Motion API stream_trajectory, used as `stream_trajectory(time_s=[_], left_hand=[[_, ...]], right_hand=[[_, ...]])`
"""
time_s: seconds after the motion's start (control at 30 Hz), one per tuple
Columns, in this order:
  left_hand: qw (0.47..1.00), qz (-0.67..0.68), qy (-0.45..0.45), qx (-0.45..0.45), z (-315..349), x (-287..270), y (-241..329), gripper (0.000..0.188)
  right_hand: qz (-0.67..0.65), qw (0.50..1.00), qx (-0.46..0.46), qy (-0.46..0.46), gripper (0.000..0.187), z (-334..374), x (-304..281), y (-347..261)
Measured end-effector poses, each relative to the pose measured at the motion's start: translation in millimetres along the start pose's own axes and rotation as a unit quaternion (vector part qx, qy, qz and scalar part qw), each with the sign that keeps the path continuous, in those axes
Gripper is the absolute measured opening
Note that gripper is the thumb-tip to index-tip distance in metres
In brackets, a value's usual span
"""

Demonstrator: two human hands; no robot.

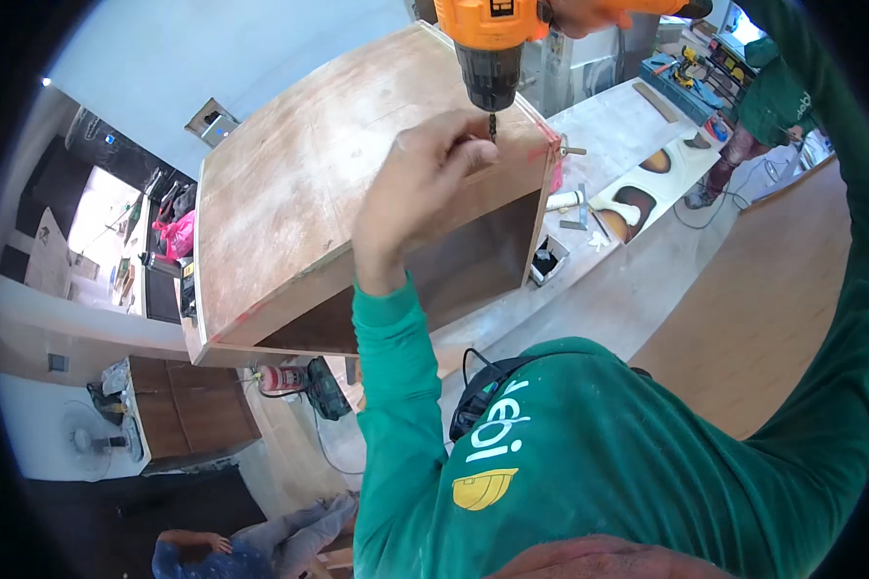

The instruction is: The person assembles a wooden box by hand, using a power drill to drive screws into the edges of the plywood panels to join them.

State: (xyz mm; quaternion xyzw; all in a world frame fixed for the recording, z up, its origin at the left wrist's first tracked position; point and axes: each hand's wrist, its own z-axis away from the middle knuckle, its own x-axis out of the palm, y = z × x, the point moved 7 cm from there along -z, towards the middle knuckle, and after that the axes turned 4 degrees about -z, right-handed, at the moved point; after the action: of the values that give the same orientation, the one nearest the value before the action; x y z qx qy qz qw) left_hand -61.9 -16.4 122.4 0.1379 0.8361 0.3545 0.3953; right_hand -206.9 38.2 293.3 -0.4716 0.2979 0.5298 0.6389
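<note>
An orange cordless drill (pixel 497 24) with a black chuck points downward over the wooden cabinet (pixel 328 145). My right hand (pixel 589 14), partly cut off by the top edge, is wrapped around the drill. A thin dark bit (pixel 492 127) sticks down from the chuck. Close beside that bit, my left hand (pixel 420 188) has thumb and forefinger pinched together above the cabinet's near edge. Whatever lies between those fingertips is hidden. The cabinet has a dusty plywood top and an open front showing a dark interior.
Right of the cabinet, a white workbench (pixel 603 130) carries a white tube (pixel 564 200), tools and a small box (pixel 548 261). A co-worker in green (pixel 777 101) stands at far right. Another person (pixel 251 540) is at lower left. A red fire extinguisher (pixel 282 378) stands below the cabinet.
</note>
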Motion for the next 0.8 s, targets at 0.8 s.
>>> stream_trajectory(time_s=[0.8], left_hand=[[0.954, 0.223, 0.127, 0.154, -62.1, -35.9, 124.4, 0.063]], right_hand=[[0.045, 0.998, -0.033, 0.005, 0.038, 13.9, 9.3, -21.9]])
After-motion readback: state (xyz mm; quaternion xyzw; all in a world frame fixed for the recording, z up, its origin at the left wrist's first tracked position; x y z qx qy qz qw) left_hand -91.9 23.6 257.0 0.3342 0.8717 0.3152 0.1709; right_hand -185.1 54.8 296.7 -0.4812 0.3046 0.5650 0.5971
